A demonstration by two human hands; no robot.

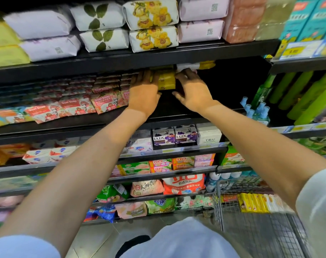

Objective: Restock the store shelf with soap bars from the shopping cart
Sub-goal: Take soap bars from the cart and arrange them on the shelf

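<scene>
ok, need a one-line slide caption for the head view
Both hands, left and right, set yellow soap bars onto the dark shelf; more bars wait in the cart.
</scene>
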